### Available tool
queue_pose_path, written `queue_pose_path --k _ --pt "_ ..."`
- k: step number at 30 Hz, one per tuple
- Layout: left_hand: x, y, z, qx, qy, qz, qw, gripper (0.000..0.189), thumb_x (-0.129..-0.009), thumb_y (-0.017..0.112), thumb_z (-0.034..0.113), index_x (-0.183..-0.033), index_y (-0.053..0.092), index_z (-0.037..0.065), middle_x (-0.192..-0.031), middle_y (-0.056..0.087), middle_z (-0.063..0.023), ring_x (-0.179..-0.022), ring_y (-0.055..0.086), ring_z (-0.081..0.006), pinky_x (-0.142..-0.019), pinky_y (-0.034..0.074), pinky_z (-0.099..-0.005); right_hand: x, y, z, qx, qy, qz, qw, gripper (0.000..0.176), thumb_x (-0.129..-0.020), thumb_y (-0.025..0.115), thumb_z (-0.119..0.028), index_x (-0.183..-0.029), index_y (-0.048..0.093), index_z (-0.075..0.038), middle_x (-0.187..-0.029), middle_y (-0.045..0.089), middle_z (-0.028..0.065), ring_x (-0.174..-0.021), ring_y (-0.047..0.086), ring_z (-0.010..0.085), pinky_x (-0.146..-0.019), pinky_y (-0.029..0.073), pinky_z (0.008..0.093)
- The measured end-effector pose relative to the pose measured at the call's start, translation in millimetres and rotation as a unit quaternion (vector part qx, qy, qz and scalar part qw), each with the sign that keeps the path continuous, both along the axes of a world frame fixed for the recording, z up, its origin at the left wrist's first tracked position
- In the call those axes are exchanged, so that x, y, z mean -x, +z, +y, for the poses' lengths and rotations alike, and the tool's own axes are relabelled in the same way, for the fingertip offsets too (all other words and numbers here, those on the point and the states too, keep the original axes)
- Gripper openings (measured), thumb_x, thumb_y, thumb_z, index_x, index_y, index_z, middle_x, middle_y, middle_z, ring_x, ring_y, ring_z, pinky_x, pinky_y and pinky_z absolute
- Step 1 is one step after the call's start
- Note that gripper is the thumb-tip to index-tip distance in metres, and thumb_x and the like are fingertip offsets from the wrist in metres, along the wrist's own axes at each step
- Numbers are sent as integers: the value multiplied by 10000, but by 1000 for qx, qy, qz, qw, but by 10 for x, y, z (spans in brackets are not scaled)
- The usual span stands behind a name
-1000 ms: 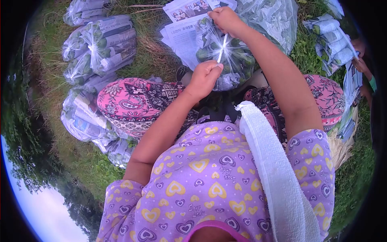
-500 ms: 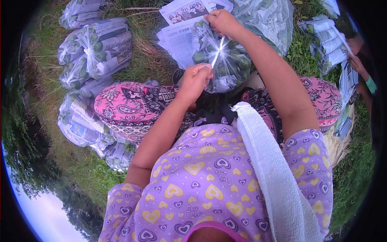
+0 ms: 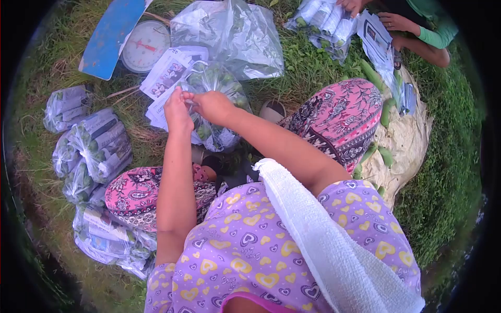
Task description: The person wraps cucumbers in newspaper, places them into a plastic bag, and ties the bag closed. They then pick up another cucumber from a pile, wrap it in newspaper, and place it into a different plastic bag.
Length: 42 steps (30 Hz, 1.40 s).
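"So, where are the hands?"

"Together. Left hand (image 3: 178, 112) and right hand (image 3: 213, 107) meet at the fingertips, over the left side of a see-through bag (image 3: 220, 136) of green produce. Cannot tell what is pinched between them; too small. Bag sits on the ground, in front of the knees."

"Step in hand?"

"Close finger work at the bag's plastic, by my judgement. Any further move there calls for a sure grip on the thin film and a light pull, lest it tear."

"Surface?"

"Grass (image 3: 261, 86), no bench. Printed sheets (image 3: 166, 78) lie just beside the bag; a dial scale (image 3: 146, 47) and blue panel (image 3: 112, 36) beyond. Large plastic sack (image 3: 229, 36) near them. Filled packs (image 3: 107, 143) grouped on the left. Tan cloth (image 3: 399, 151) on the right, long green vegetables (image 3: 385, 156) along its edge."

"And the room?"

"None; open air, daylight. Far right, a co-worker's hand (image 3: 399, 22) at newspaper (image 3: 374, 36), by wrapped bundles (image 3: 326, 21), well apart from the wearer's own."
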State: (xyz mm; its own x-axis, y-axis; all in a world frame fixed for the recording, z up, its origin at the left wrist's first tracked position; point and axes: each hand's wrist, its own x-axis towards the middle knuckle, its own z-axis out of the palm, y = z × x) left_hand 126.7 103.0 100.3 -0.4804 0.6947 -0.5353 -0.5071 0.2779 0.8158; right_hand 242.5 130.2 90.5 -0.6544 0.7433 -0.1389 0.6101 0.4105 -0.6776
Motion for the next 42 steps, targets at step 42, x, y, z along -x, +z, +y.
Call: queue_pose_path --k 42 --pt "-240 -405 -201 20 -296 474 829 465 -942 339 312 -893 608 -64 -878 587 -295 -848 552 -452 -726 393 -497 -221 -51 233 -52 -28 135 989 232 -756 573 -116 -977 637 -91 -968 633 91 -995 537 272 -833 432 373"
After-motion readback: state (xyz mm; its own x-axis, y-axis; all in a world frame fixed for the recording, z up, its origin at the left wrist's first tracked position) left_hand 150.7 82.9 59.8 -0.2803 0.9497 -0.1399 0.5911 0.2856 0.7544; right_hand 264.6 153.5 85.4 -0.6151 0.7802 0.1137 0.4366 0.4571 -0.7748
